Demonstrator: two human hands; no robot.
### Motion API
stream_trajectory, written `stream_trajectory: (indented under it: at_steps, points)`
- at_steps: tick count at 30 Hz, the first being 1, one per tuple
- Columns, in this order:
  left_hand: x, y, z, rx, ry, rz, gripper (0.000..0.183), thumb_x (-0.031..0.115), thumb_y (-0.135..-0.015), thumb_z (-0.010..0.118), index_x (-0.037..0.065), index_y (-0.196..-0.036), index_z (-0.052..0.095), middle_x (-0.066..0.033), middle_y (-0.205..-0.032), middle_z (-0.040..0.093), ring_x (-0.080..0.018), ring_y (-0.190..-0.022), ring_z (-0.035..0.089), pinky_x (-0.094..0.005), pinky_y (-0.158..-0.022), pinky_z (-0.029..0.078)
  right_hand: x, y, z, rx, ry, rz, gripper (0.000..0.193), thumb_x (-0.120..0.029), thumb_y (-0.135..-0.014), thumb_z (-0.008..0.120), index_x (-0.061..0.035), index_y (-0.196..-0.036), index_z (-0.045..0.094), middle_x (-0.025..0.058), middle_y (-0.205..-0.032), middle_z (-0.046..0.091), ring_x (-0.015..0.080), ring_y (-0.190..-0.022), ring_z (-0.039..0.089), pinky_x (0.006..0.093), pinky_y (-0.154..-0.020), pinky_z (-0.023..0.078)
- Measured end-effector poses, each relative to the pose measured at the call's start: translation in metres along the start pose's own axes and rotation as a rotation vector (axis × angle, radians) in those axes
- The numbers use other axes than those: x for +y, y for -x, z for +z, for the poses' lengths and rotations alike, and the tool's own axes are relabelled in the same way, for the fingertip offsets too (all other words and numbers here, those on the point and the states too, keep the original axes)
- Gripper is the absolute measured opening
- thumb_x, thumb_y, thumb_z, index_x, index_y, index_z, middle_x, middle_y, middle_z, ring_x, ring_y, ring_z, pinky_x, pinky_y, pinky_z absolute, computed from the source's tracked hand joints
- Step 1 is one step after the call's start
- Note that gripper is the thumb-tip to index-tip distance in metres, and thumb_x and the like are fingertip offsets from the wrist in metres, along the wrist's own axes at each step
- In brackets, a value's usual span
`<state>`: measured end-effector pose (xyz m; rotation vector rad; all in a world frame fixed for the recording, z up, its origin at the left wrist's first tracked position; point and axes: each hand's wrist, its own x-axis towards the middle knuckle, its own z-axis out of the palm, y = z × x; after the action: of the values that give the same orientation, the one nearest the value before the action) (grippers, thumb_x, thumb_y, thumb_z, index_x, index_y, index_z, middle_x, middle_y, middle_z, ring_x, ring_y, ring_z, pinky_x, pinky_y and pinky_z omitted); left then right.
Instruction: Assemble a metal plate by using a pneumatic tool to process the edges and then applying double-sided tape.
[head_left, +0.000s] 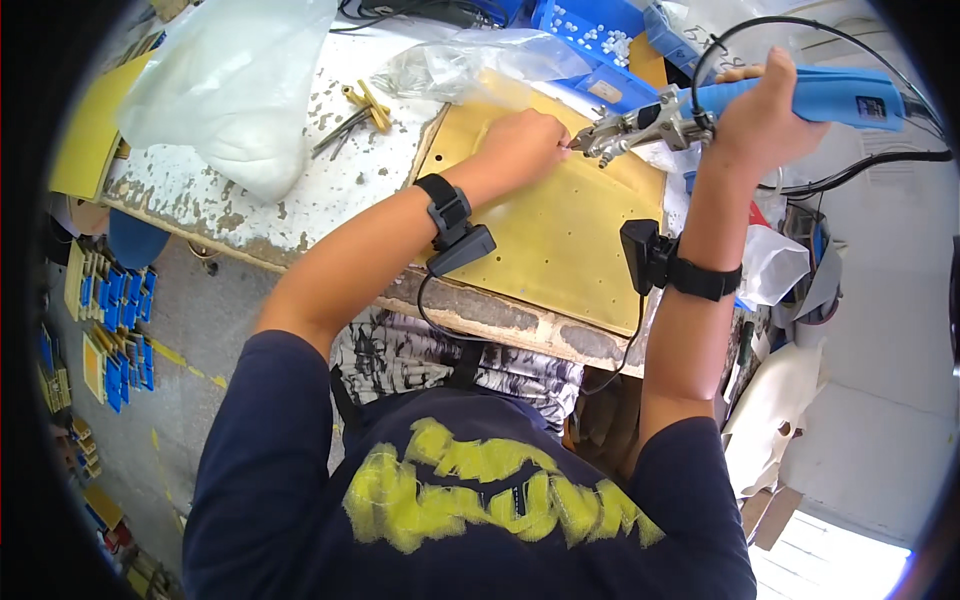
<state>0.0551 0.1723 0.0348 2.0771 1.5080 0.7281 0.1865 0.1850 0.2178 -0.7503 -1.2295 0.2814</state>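
My right hand (765, 120) is wrapped round a blue power screwdriver (850, 97) with a metal nose, held nearly level and pointing left. Its metal tip reaches the fingers of my left hand (524, 142), which are pinched together over a yellow board (540, 235). Whatever lies between those fingers is too small to make out. Small dark holes dot the board, which lies flat near the table's front edge. Both wrists carry black straps with small black devices and cables.
A clear plastic bag (235, 110) with white contents lies on the chipped white worktable (345, 65). Beside it are several brass-coloured and dark rods (368, 108). Behind the board sit a crumpled clear bag (470, 62) and blue bins (610, 80) with small white parts. Black cables (850, 170) trail at the right.
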Motion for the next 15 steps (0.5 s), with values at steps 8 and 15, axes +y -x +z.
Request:
stream_trajectory:
  at_steps: [8,15]
  points:
    - [-0.009,0.028,-0.020,-0.123,0.519,-0.044,0.023,0.028,-0.086,0.067,0.007,-0.092,0.073,-0.0139,-0.067,0.063,-0.0290,-0.063,0.061,-0.0366,-0.061,0.048,-0.040,0.006,0.008,0.001,-0.071,0.094,0.025,-0.013,-0.081,0.064,0.0019,-0.090,0.046,0.0105,-0.065,0.054,0.0198,-0.051,0.055,0.0333,-0.052,0.051]
    - [-0.072,0.087,-0.046,0.195,0.644,-0.159,0.022,0.021,-0.093,0.059,0.003,-0.091,0.070,-0.0047,-0.068,0.062,-0.0162,-0.060,0.056,-0.0359,-0.056,0.044,-0.031,0.030,0.046,-0.025,-0.083,0.075,0.028,-0.011,-0.083,0.064,0.0025,-0.095,0.043,0.0107,-0.068,0.055,0.0193,-0.049,0.057,0.0329,-0.047,0.050]
